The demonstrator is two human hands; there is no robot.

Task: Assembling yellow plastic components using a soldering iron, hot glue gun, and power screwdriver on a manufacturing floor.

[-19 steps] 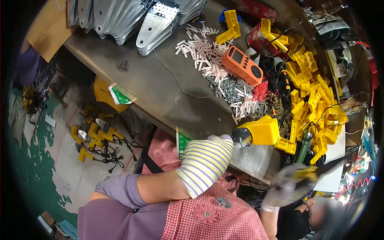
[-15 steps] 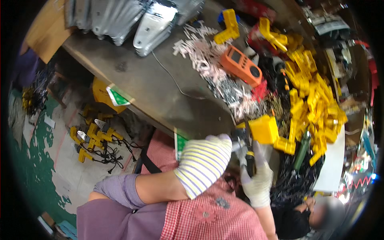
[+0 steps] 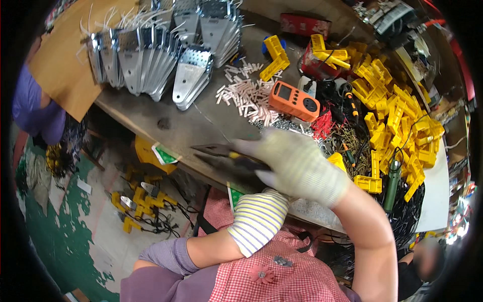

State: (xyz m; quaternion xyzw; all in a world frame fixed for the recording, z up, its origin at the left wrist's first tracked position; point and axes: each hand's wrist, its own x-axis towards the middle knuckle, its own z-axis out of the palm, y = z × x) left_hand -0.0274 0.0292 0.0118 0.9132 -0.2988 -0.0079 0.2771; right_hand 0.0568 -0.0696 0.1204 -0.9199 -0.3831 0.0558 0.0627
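Over the bench's near edge, my gloved right hand (image 3: 304, 163) is closed around the handles of a pair of long-nose pliers (image 3: 214, 149). Their dark jaws point left and are blurred by motion. Just below, my left hand (image 3: 259, 219), in a striped glove, is curled with its back showing. Its fingertips lie hidden behind the right hand, so whatever they hold cannot be made out. A yellow plastic housing (image 3: 337, 161) shows partly past the right glove.
Stacked metal brackets (image 3: 190, 80) stand at the back left. An orange meter (image 3: 294, 100) lies among small pale tubes (image 3: 246, 93) and loose screws (image 3: 338, 147). Yellow housings (image 3: 397, 113) pile up at right, beside a green screwdriver (image 3: 392, 186). Finished-looking yellow units (image 3: 143, 204) lie on the floor.
My right hand has swung up and left across the bench, bringing the pliers over the left hand. The left hand stays near the bench edge. The view has shifted slightly.
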